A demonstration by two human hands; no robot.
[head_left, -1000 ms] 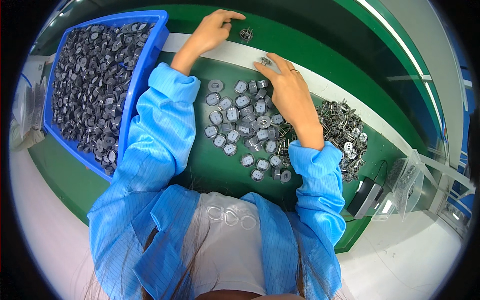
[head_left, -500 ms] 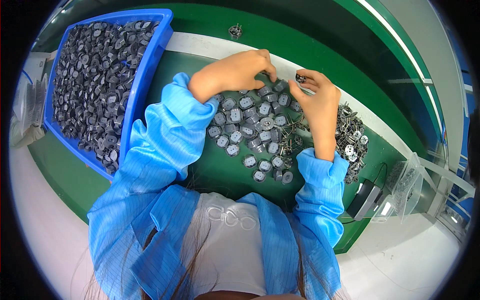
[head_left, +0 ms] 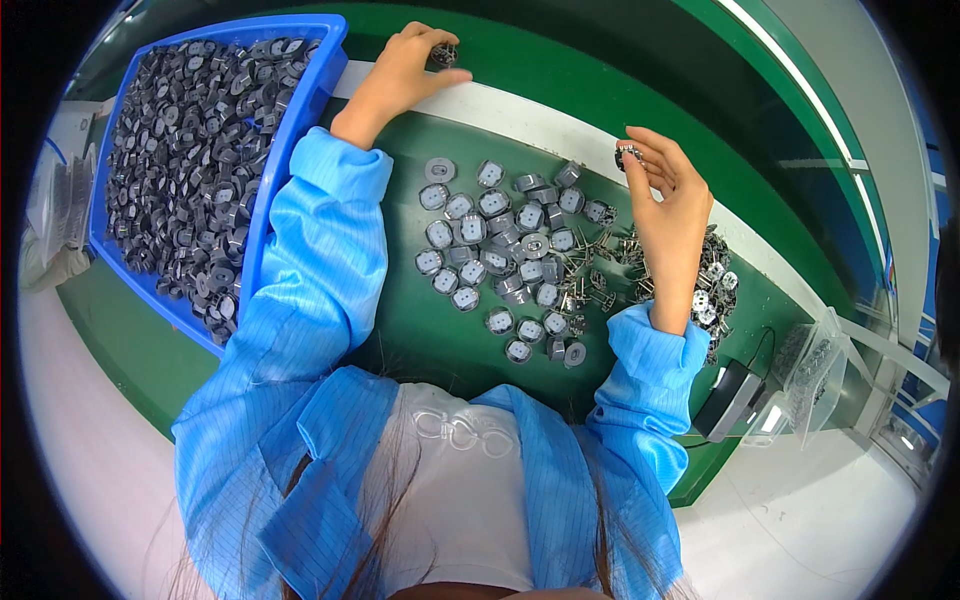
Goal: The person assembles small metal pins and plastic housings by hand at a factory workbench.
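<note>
Your left hand (head_left: 400,75) is stretched out over the white strip (head_left: 520,112) at the far edge of the green mat (head_left: 400,330), fingertips pinched around one small dark part (head_left: 443,52). Beside that arm sits the blue bin (head_left: 290,150), heaped with dark round pieces (head_left: 180,170). Your right hand (head_left: 668,215) is raised over the mat, thumb and forefinger gripping another small part (head_left: 627,155). Below it, grey caps (head_left: 500,240) lie spread across the mat, with a tangle of metal pins (head_left: 600,270) just beside them and under your wrist.
</note>
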